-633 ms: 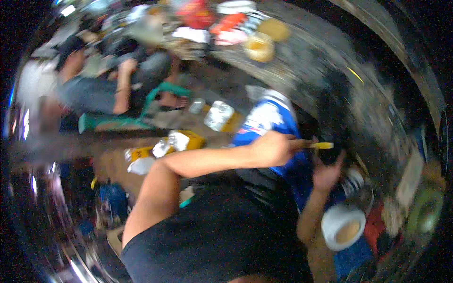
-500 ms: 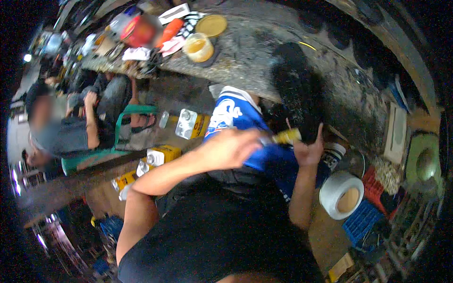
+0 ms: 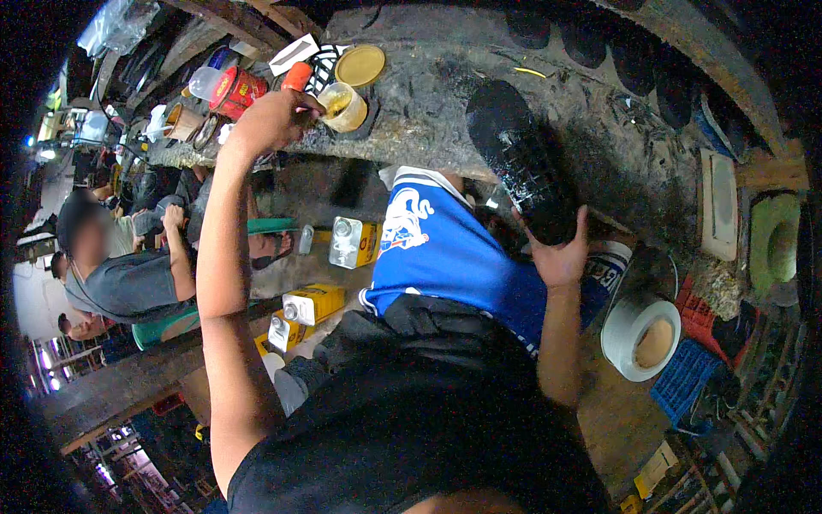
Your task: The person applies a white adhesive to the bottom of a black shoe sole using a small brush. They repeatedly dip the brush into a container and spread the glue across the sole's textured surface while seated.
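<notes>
My left hand (image 3: 281, 124) is at the near-left rim of a translucent tub (image 3: 358, 113) of yellowish glue-like stuff. Its fingers are closed in a pinch on a brush, of which little shows at the tub's mouth. On the right, my right hand (image 3: 561, 257) grips the near end of a long black shoe sole (image 3: 514, 141), thumb on one side and fingers on the other. The sole tilts up over the bench edge, with whitish flecks and a wet shine along its middle.
The tub's round lid (image 3: 360, 65) lies behind it on the worn bench (image 3: 419, 111). A red bucket (image 3: 235, 92) stands left. Yellow cans (image 3: 315, 301) are on the floor. A white tape roll (image 3: 618, 343) and blue crate (image 3: 689, 385) sit right. A co-worker (image 3: 128, 278) sits far left.
My left hand has swung from over my lap, beside the sole, up and left to the tub, taking the brush along. My right hand keeps holding the sole, which has tilted somewhat.
</notes>
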The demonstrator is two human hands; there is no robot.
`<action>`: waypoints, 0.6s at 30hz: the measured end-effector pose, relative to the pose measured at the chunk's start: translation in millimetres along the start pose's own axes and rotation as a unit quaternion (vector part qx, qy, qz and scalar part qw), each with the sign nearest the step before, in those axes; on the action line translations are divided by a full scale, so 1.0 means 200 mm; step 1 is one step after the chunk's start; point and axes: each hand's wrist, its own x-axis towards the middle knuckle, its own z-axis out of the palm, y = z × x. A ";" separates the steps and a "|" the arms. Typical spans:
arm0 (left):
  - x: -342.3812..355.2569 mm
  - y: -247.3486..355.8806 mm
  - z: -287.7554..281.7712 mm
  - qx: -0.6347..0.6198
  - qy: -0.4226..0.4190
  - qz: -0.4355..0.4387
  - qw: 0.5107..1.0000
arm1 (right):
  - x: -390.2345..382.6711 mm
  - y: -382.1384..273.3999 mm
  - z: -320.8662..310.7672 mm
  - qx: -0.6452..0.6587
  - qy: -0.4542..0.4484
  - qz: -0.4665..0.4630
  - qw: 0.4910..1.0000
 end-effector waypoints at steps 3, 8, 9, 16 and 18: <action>-0.07 0.00 -0.05 0.001 0.033 0.091 0.995 | 0.00 0.00 0.02 0.042 -0.020 0.025 0.999; -0.27 -0.03 0.03 -0.067 0.323 0.011 0.944 | 0.01 0.01 0.05 0.089 -0.041 0.063 0.993; -0.29 -0.01 0.09 -0.033 0.304 0.023 0.952 | 0.01 0.01 0.06 0.088 -0.044 0.060 0.993; -0.47 0.28 0.32 -0.091 0.199 -0.005 0.976 | 0.02 0.02 0.07 0.124 -0.077 0.058 0.988; -0.49 0.40 0.29 -0.130 0.174 0.030 0.976 | 0.02 0.02 0.06 0.072 -0.081 0.054 0.993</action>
